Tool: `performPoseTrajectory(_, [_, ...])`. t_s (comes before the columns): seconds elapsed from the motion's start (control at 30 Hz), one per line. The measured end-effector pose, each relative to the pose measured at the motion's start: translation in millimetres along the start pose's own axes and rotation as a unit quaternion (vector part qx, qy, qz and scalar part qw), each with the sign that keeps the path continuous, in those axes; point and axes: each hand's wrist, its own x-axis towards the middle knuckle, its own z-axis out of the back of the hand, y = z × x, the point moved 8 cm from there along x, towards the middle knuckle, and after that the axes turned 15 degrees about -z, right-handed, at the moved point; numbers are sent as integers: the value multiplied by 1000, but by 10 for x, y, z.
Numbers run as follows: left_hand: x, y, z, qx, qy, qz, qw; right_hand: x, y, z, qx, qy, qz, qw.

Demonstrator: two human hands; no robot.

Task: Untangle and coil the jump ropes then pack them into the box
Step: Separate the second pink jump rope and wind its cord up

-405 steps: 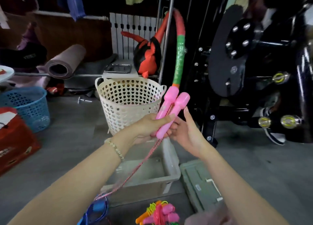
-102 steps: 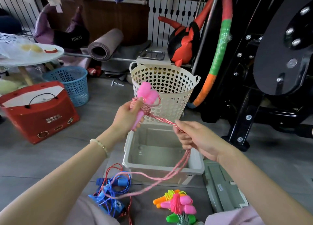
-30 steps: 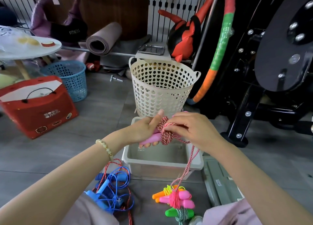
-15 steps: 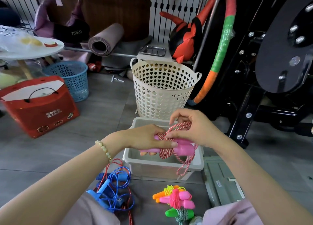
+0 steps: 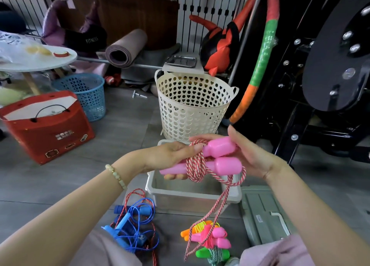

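Item: pink jump rope [image 5: 195, 171], being held above the box [image 5: 192, 193]. Left hand [image 5: 172, 155]: grip closing round both handles [image 5: 220, 148], pinning the wound cord. Right hand [image 5: 254, 155]: straight-fingered, bracing the handle ends. Loose tail [image 5: 219, 202] is dangling, awaiting winding.

Cluttered home gym corner: rolled exercise mat [image 5: 125, 49], padded hoop [image 5: 262, 61], black weight machine [image 5: 330, 65], bag marked FITNESS [image 5: 88, 39].

Dark bag [image 5: 86, 38] behind the round table: you can read "FITNESS" in pale letters.
Red box [image 5: 50, 129] at your left: front label too small to read.
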Motion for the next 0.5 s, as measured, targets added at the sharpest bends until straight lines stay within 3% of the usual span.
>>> performPoseTrajectory(0.23, [-5, 26, 43, -40, -24, 12, 999, 1, -185, 207, 16, -120, -14, 992])
performPoseTrajectory(0.33, [-11, 55, 46, -93, -22, 10, 995, -14, -196, 217, 22, -107, 3, 994])
performPoseTrajectory(0.43, [39, 60, 191, -155, -90, -5, 984, -2, -135, 45, -26, -71, 8, 997])
performPoseTrajectory(0.5, [75, 70, 318, -148, -146, -16, 978, 51, -89, 5, -113, -135, 19, 984])
